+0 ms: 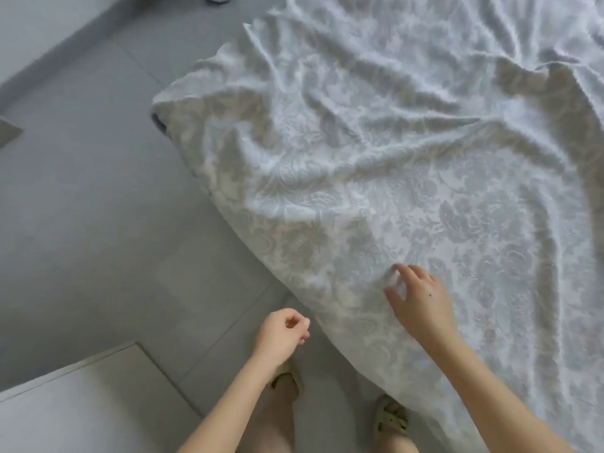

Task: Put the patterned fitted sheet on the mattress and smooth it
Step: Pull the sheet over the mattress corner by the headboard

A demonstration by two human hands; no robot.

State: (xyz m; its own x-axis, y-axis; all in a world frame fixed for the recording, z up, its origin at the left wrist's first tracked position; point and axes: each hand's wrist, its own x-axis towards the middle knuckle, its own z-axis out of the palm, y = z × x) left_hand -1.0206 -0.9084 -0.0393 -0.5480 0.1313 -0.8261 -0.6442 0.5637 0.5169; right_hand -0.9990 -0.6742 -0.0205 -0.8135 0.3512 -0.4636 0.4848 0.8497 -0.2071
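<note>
The patterned fitted sheet (376,152), white with a pale grey floral print, lies loose and heavily wrinkled over the mattress, draping down its left side. A dark bit of mattress corner (159,120) shows at the far left. My right hand (416,300) rests on the sheet near the mattress edge, thumb and fingers pinching a small fold of fabric. My left hand (282,331) hangs over the floor beside the bed, fingers loosely curled, holding nothing.
Grey tiled floor (98,207) runs along the bed's left side. A white flat-topped piece of furniture (81,403) stands at the lower left. My feet in beige sandals (390,416) stand close to the bed edge.
</note>
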